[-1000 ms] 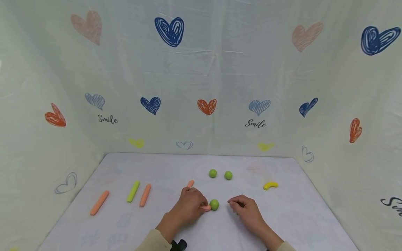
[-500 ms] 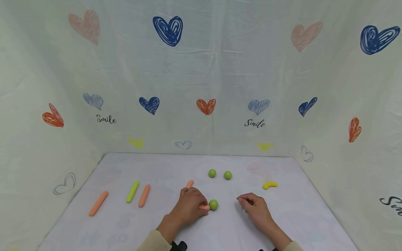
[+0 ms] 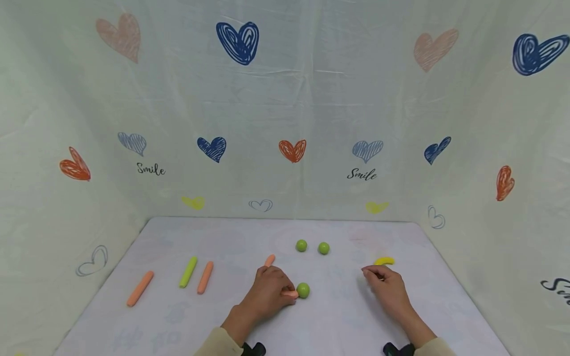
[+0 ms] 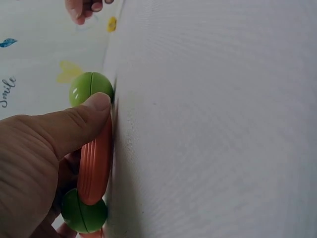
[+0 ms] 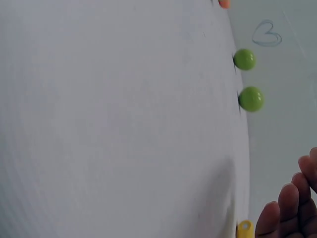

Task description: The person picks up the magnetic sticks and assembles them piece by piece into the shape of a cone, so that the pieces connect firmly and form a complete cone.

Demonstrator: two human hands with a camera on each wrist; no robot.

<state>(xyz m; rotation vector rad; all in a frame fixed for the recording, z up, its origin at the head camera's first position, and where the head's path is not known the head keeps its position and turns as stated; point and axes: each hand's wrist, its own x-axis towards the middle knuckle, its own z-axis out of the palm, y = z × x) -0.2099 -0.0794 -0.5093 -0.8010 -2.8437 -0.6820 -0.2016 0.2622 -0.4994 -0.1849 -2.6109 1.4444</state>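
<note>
- Your left hand [image 3: 267, 292] rests on the white table [image 3: 338, 326], thumb and fingers pinching a short orange stick [image 4: 96, 163] that lies flat against the cloth
- The stick's near end touches a green ball [image 3: 303, 290]; a second green ball [image 4: 84, 216] shows at its other end in the left wrist view
- Your right hand [image 3: 386, 287] hovers, fingers loosely curled and holding nothing, just short of the yellow banana piece [image 3: 384, 260]
- Two green balls [image 3: 301, 245] sit well apart behind

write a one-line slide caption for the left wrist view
Left hand pressing an orange stick against the white table, with green balls at both ends.
</note>
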